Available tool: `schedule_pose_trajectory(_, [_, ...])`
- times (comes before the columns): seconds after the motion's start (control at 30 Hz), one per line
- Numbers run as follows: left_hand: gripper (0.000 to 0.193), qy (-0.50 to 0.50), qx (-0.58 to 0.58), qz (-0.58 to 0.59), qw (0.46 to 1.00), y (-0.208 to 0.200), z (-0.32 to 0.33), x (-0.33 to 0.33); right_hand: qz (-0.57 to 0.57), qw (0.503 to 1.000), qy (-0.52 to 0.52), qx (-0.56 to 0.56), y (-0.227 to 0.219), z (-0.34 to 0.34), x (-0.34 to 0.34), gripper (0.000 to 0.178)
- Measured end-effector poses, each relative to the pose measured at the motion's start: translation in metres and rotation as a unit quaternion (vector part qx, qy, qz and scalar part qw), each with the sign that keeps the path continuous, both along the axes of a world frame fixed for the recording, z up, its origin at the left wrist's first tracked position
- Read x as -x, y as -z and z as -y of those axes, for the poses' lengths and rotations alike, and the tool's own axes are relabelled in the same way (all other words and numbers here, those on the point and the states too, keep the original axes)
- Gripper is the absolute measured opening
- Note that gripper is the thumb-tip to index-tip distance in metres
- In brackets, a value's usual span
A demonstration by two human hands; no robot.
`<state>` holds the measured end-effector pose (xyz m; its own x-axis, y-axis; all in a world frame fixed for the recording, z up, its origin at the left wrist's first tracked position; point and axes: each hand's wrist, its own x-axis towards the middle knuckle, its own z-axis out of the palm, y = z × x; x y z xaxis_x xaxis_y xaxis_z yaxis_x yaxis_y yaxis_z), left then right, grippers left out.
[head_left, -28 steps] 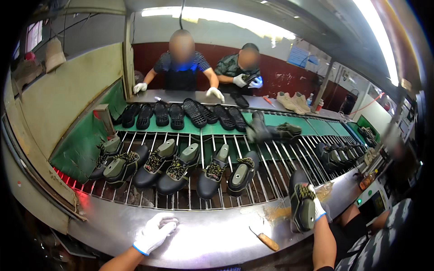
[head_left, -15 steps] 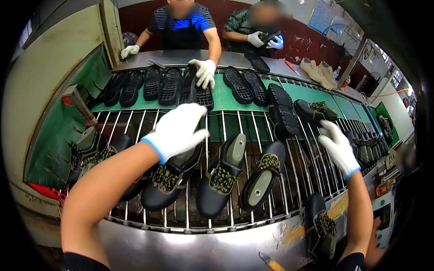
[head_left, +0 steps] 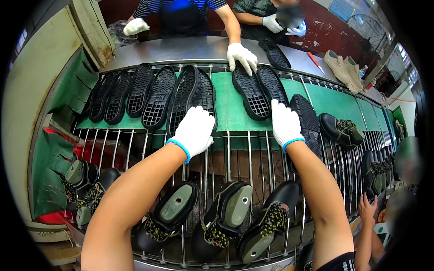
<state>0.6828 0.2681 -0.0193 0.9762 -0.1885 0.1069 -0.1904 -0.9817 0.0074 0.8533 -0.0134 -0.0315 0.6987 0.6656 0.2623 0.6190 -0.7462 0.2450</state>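
My gloved left hand (head_left: 195, 131) is closed at the lower end of a pair of black shoe soles (head_left: 183, 92), its fingertips partly hidden. My gloved right hand (head_left: 286, 123) has its fingers curled at the lower end of another black shoe sole (head_left: 272, 83). Beside that one lies a black sole (head_left: 251, 92), with a co-worker's gloved hand (head_left: 242, 58) on its upper end. To the right of my right hand stands a thick, ridged black sole (head_left: 305, 118). Below my arms, three black shoes with olive lasts, a left shoe (head_left: 167, 217), a middle shoe (head_left: 221, 221) and a right shoe (head_left: 271, 221), rest on the rack.
Metal rods form the rack (head_left: 251, 158), with a green mat (head_left: 226, 119) across its far part. Several soles (head_left: 118, 97) lie to the left. A black shoe (head_left: 339, 128) lies at right. Beyond are an orange-handled tool (head_left: 315, 62) and beige shoes (head_left: 341, 70). Another person's bare hand (head_left: 367, 207) shows at right.
Both my hands have reached the soles, the right swinging in from the right. The co-worker's hand has shifted right from the paired soles to another sole. The view has moved forward.
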Motion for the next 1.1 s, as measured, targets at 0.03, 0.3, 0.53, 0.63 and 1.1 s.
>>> schedule_pose_trajectory(0.03, [0.051, 0.009, -0.002, 0.058, 0.998, -0.002, -0.004, 0.001, -0.011, 0.998, 0.035, 0.050, -0.001, -0.010, -0.003, 0.049])
schedule_pose_trajectory(0.3, [0.080, -0.127, 0.035, 0.027, 0.991, -0.009, -0.058, 0.068, -0.113, 0.956, 0.096, -0.253, -0.058, -0.022, -0.003, 0.069])
schedule_pose_trajectory(0.53, [0.031, -0.067, 0.114, 0.128, 0.983, -0.039, -0.059, 0.053, -0.057, 0.889, -0.057, -0.450, -0.190, 0.057, 0.102, 0.074])
schedule_pose_trajectory(0.63, [0.036, -0.142, 0.299, 0.269, 0.905, -0.087, -0.027, 0.050, -0.046, 0.888, -0.060, -0.454, -0.229, 0.103, 0.191, 0.077])
schedule_pose_trajectory(1.1, [0.036, 0.104, 0.068, 0.172, 0.977, -0.186, 0.055, 0.397, -0.076, 0.954, -0.035, -0.287, -0.197, 0.217, 0.511, 0.082])
